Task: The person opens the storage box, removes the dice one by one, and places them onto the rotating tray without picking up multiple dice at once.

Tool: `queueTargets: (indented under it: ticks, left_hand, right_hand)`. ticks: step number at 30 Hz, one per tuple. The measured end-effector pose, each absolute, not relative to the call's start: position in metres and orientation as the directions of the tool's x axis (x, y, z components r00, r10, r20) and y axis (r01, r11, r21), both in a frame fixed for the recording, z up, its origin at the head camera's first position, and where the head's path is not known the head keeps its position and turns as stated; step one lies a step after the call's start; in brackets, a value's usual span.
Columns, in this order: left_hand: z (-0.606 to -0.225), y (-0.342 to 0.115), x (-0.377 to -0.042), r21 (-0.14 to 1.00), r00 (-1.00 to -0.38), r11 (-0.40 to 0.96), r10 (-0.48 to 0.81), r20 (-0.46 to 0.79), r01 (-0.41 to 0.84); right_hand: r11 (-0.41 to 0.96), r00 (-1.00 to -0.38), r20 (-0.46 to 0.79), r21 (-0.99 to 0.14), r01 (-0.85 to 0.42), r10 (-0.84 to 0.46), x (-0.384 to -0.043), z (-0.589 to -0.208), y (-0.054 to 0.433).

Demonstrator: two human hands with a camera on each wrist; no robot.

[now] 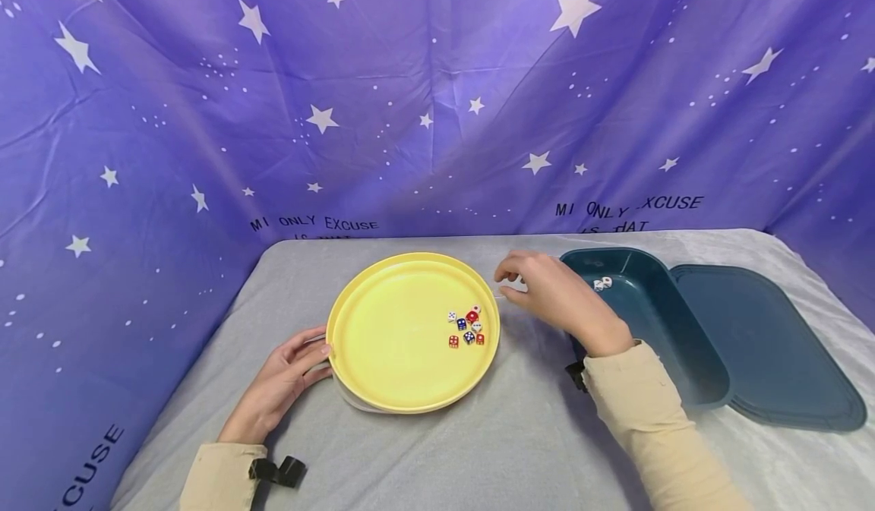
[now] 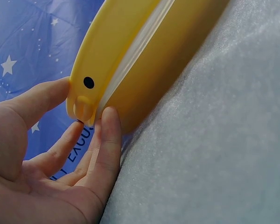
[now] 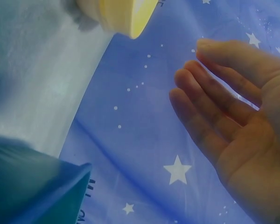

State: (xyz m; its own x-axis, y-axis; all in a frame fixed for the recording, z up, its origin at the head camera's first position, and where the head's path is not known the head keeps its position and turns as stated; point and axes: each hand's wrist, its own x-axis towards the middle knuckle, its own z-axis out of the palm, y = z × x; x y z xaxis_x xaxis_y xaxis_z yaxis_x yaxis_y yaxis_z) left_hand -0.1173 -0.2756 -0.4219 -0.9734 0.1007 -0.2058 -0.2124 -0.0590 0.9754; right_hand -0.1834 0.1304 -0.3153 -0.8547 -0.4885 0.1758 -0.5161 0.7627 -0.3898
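Observation:
A round yellow container (image 1: 396, 344) stands left of the table's middle; several red, blue and white dice (image 1: 469, 337) lie grouped on the right part of its top. My left hand (image 1: 290, 378) holds the container's left edge, thumb at the upper rim and fingers against the side below. In the left wrist view, that yellow side (image 2: 100, 51) shows a black dot, a small beak-like tab and a white seam. Just off the container's right edge hovers my right hand (image 1: 557, 294), its fingers loosely bent and apart, with nothing between them in the right wrist view.
To the right stands a dark teal rectangular box (image 1: 656, 344) with two white dice (image 1: 602, 284) at its far left inside. A matching flat lid (image 1: 766, 344) lies beside it, further right. Behind the grey cloth-covered table (image 1: 478, 458) hangs a purple star-patterned curtain (image 1: 410, 78).

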Motion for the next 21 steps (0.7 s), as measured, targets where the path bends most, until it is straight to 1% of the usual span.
queueTargets:
  ticks: [7,14,21]
  left_hand:
    - [-0.422,-0.276,-0.117,0.976,-0.974,-0.061,0.099,-0.205,-0.211]
    - [-0.423,-0.276,-0.117,0.976,-0.974,-0.06,0.103,-0.201,-0.208]
    - [-0.423,-0.276,-0.117,0.977,-0.975,-0.06,0.107,-0.196,-0.203]
  right_hand:
    - [0.765,-0.861,0.181,-0.398,-0.506,-0.476,-0.188,-0.314,0.14]
    - [0.762,-0.848,0.222,-0.372,-0.53,-0.481,-0.191,-0.313,0.147]
    - [0.754,-0.845,0.238,-0.382,-0.535,-0.479,-0.193,-0.312,0.155]
